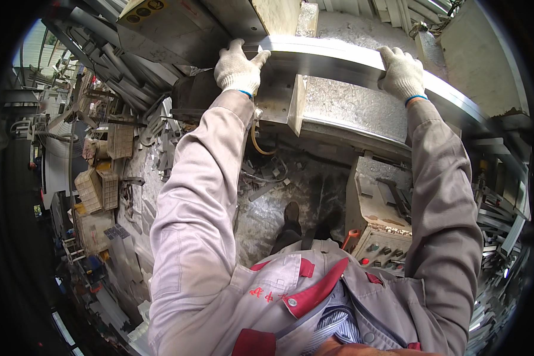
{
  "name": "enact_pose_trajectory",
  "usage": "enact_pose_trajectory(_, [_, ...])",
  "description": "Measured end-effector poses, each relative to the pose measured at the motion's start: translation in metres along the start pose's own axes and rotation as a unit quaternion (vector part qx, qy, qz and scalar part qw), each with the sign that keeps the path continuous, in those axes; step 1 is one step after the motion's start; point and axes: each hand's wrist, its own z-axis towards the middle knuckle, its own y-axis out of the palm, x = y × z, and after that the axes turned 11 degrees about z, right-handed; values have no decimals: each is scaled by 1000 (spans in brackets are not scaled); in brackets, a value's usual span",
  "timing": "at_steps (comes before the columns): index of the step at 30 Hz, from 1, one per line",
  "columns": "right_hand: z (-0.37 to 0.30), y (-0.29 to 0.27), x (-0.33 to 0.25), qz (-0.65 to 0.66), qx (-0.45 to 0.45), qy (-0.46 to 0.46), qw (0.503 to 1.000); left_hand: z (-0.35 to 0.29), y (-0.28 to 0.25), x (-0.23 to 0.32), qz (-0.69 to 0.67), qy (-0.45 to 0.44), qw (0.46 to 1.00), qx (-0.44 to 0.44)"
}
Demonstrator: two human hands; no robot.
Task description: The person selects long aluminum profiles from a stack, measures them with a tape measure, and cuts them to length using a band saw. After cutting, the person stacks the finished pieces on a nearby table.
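A long, shiny aluminium profile (329,52) lies across the top of the view, running from the machine at the left to the far right. My left hand (237,68), in a white knitted glove, is at the profile's left end beside the machine housing, thumb apart and fingers over the far side. What its fingertips press on is partly hidden. Farther right, my right hand (403,74), gloved the same way, grips the profile with its fingers over the top. Under the bar is a worn metal machine bed (353,104) with scattered chips.
The grey machine housing (178,32) stands at upper left. Below the bed at right is a control box (385,246) with buttons and a tool on top. Crates (92,190) and stacked metal profiles crowd the left. Offcuts lie on the floor (267,228) by my shoes.
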Motion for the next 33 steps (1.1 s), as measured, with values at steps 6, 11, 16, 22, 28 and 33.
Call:
enact_pose_trajectory(6, [-1,-1,-1,10,16,-1,1000,-7,-9,3,30,-12,998,-46])
enact_pose_trajectory(11, [1,0,-1,6,3,6,1000,-19,-12,3,78,5,996,36])
enact_pose_trajectory(16, [1,-6,-5,-4,-29,22,999,-46,1,30,-14,270,916,296])
enact_pose_trajectory(22, [0,-10,-13,-7,-33,31,999,-55,31,150,-10,403,906,128])
enact_pose_trajectory(28, [-2,2,1,29,-11,17,999,-33,53,192,73,398,912,70])
enact_pose_trajectory(33, [-11,0,7,43,48,-14,998,-31,50,195,104,400,908,68])
